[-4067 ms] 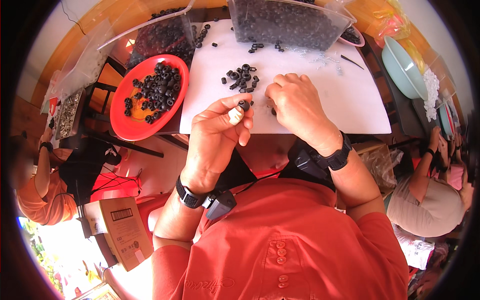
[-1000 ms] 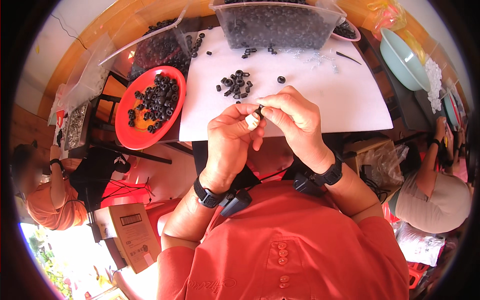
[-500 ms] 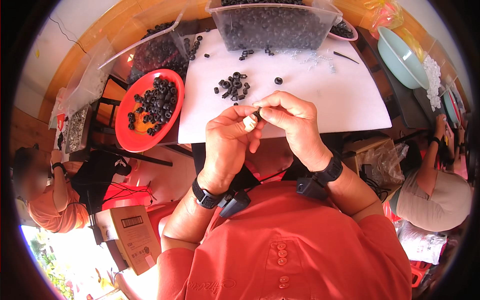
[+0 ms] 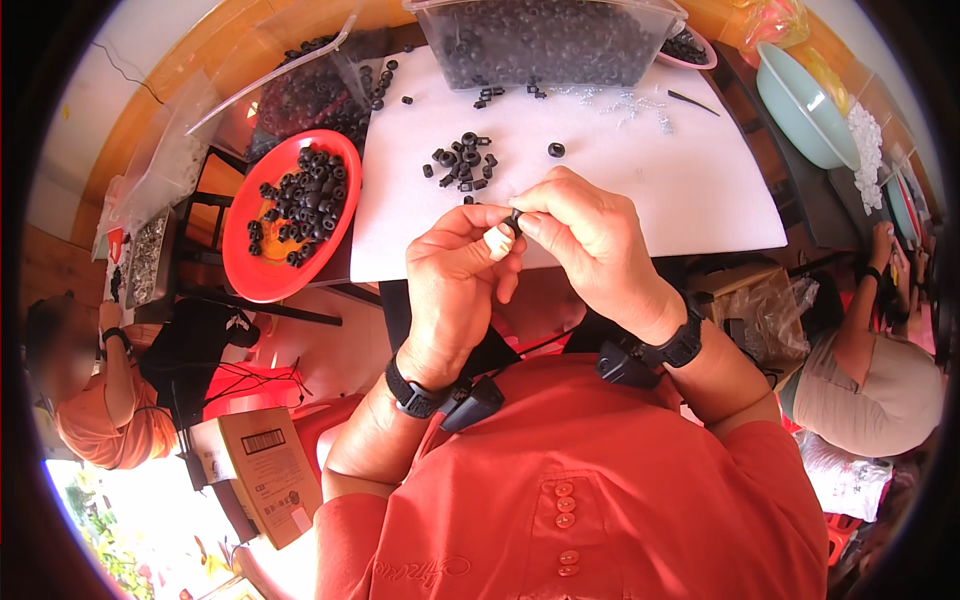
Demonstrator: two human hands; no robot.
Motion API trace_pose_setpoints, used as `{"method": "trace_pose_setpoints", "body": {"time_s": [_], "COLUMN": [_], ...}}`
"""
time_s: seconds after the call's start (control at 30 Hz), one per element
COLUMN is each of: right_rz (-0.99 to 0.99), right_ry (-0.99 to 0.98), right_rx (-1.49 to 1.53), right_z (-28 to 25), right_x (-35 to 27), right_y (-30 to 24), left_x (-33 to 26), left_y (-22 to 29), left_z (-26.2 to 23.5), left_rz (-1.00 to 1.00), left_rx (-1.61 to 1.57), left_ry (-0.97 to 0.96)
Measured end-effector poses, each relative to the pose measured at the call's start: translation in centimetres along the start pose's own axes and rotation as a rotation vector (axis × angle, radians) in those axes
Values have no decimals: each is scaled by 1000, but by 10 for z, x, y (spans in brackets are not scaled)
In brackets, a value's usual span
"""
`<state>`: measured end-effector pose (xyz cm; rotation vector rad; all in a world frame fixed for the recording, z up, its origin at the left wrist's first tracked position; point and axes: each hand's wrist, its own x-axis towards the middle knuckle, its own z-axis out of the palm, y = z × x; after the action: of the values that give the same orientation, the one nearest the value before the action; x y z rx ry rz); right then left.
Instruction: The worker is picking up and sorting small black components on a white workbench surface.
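Note:
My left hand [image 4: 455, 275] and my right hand [image 4: 590, 240] meet above the near edge of a white sheet [image 4: 640, 170]. Both pinch one small black ring-shaped part [image 4: 515, 220] between their fingertips. A loose pile of the same black parts [image 4: 462, 162] lies on the sheet just beyond the hands, with a single black ring [image 4: 556, 150] apart to its right. A red plate [image 4: 290, 215] heaped with black parts sits to the left of the sheet.
A clear plastic tub [image 4: 545, 40] full of black parts stands at the far edge, with a clear bag [image 4: 290, 95] of more to its left. A pale green bowl [image 4: 805, 105] is at the right. Other people sit at the lower left [image 4: 105, 400] and right [image 4: 880, 380]. A cardboard box [image 4: 265, 475] lies on the floor.
Four seconds ago my hands were apart over the pile, the left holding a part. They have since come together and stay pinched on one small part; the view shifted slightly.

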<state>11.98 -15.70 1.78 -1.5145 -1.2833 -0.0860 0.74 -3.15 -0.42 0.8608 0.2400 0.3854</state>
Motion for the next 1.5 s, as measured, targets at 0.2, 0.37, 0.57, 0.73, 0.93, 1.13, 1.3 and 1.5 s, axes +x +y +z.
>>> {"method": "trace_pose_setpoints", "body": {"time_s": [0.2, 0.37, 0.57, 0.73, 0.93, 1.13, 1.3, 1.5], "right_rz": [-122, -98, -95, -301, -237, -249, -284, -175], "right_ry": [-18, -24, 82, 85, 61, 196, 173, 66], "right_rx": [-279, -270, -328, -550, -383, -487, -432, -204], "right_z": [-1, 0, 15, 18, 13, 24, 11, -1], "right_x": [3, 2, -3, -4, -11, -14, -13, -14], "right_y": [-3, 1, 1, 0, 0, 5, 4, -1], "left_x": [-1, -3, -3, -4, -3, -4, -9, -16], "left_y": [0, 0, -4, -5, -5, -5, 10, 18], "left_z": [3, 6, 9, 7, 8, 12, 12, 21], "left_rz": [-16, -22, 1, 44, 42, 86, -51, -158], "left_rx": [48, 67, 80, 72, 74, 105, 242, 466], "left_ry": [51, 75, 106, 76, 47, 91, 1, -50]}}
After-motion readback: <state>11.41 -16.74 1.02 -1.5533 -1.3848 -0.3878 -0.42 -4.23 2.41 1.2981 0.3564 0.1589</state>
